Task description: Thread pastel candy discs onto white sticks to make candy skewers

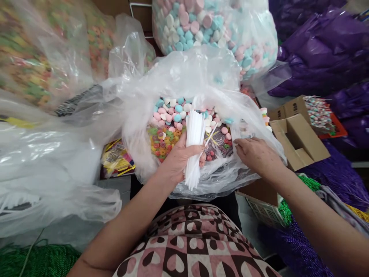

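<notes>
My left hand (180, 159) is wrapped round a bundle of thin white sticks (193, 150), held upright over an opened clear plastic bag (138, 142). One single stick (211, 134) leans out to the right of the bundle. My right hand (256, 154) is closed, fingertips pinched at the right side of the bag's plastic. Inside the bag lie pink, white and blue marshmallow-like candies (173, 109) at the back. Small ring-shaped gummy candies (164, 140) sit at the left, partly behind my left hand.
A large bag of pastel candies (196, 30) stands behind. Bags of coloured ring candies (25, 57) fill the back left. At right are an open cardboard box (300, 140), finished-looking candy sticks (318, 111) and purple packages (323, 54). Green strands (37, 261) lie at lower left.
</notes>
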Motion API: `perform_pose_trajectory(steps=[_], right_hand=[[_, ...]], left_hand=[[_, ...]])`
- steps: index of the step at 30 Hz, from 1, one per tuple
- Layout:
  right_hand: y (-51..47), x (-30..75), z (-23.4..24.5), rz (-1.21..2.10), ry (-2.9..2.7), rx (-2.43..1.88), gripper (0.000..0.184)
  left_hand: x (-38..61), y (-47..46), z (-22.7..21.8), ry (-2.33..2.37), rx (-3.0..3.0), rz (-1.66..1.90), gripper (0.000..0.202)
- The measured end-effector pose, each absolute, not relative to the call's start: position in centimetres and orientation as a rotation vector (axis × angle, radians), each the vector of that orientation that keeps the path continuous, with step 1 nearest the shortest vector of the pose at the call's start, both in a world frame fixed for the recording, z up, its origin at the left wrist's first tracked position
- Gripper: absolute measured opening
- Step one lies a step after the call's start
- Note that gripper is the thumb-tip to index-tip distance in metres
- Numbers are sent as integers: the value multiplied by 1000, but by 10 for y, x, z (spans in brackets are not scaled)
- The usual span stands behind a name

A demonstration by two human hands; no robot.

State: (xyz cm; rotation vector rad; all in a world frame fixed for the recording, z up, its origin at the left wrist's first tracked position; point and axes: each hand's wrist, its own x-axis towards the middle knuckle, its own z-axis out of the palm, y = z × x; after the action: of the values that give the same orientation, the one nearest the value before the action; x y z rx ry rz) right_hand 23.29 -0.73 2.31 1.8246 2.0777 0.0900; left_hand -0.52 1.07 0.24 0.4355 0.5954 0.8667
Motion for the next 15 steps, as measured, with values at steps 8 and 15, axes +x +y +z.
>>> perform_pose_trajectory(steps=[8, 15], right_hand=[[1, 231, 23, 24, 2036, 1884, 31], [2, 231, 13, -59, 2119, 1844, 33]], left_hand=[[-3, 5, -15, 587, 497, 891, 80], [-1, 4, -20, 583, 536, 885, 78]])
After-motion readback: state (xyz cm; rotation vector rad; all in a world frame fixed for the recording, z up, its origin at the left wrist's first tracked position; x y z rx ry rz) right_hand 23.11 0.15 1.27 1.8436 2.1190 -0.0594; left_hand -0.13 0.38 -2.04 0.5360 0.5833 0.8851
